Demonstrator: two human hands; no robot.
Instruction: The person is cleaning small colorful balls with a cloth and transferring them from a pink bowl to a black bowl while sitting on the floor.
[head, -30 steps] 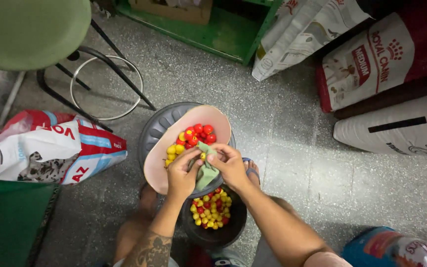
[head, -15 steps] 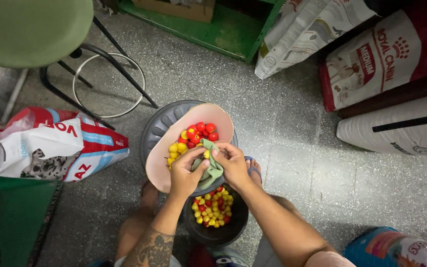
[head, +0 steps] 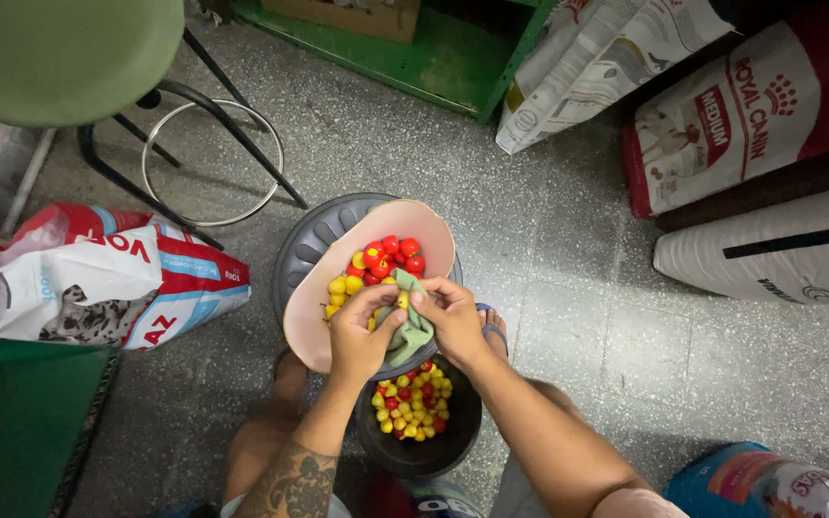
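My left hand (head: 357, 331) and my right hand (head: 451, 321) meet over a pink bowl (head: 429, 230) that holds red and yellow small fruits (head: 381, 264). Between their fingertips they pinch one small yellow fruit (head: 402, 299), wrapped partly in a pale green cloth (head: 414, 331) that hangs under my right hand. The pink bowl rests on a dark grey round lid or tray (head: 314, 240). Just below my hands stands a black bucket (head: 453, 441) with several more red and yellow fruits (head: 410, 403).
A green stool with black legs and a ring footrest (head: 213, 163) stands at upper left. A red and white bag (head: 98, 278) lies at left. Large sacks (head: 722, 125) lean at upper right. My legs and a sandalled foot (head: 491, 321) flank the bucket.
Both hands have stayed over the bowl, working the cloth around one fruit; the view has shifted slightly. Bowl and bucket have not moved.
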